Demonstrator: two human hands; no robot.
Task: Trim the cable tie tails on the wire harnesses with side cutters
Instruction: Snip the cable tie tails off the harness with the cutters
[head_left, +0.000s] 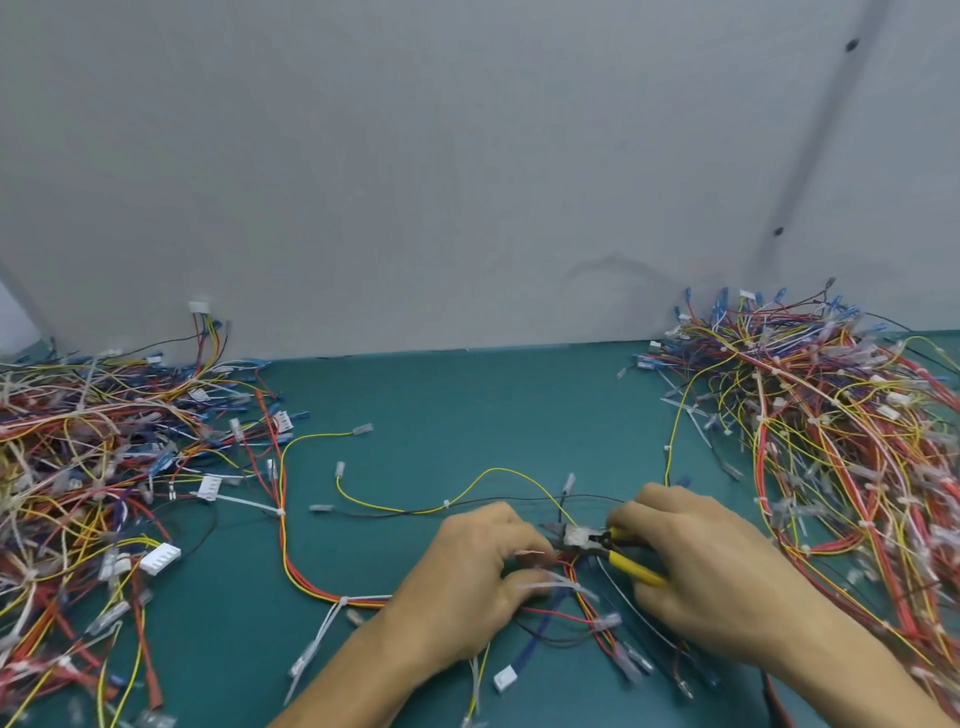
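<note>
Two bare forearms (353, 675) come in from the bottom edge, converging mid-frame. The left hand (467, 587) has its fingers curled, pinching the wires of a harness (311, 582) at its fingertips. A white cable tie tail (550, 586) sticks out rightward just under the thumb. The right hand (711, 577) is wrapped round the yellow handles of the side cutters (582, 535), whose head points left and almost touches the left fingertips. The blades are too blurred to tell how far apart they are.

The harness trails left from the hands in a red-yellow bundle, then bends up toward the left pile (78, 467). Loose connectors and wires lie between the wrists.

The left pile runs off the left and bottom edges. The right pile (831, 441) runs off the right edge, and its near side touches the right forearm.

Between the piles the green mat (467, 405) is bare behind the hands, crossed only by a thin yellow wire (498, 470). This strip gives open room up to the mat's far edge, where it meets the grey wall (467, 182).
</note>
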